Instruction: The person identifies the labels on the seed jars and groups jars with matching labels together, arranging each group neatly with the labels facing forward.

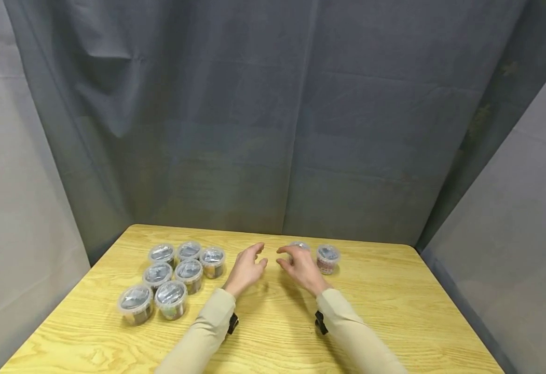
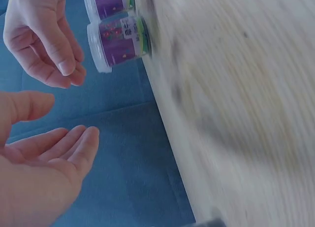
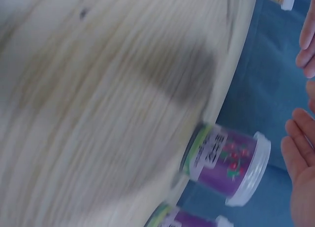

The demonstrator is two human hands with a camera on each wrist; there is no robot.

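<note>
Beige fabric sleeves point(image 1: 200, 335) | left hand point(image 1: 246, 269), right hand point(image 1: 302, 269) empty, fingers relaxed | I judge: low right-hand sweep could topple 2 round purple-labelled plastic tubs point(image 1: 327, 261)

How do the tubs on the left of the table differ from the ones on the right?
The left group has seven tubs; the right pair, two. No hand covers the left group, while the right hand partly hides one of the right pair. The right pair shows purple labels; the left group's sides look brownish or greenish, too small to read. Both stand upright with lids on.
</note>
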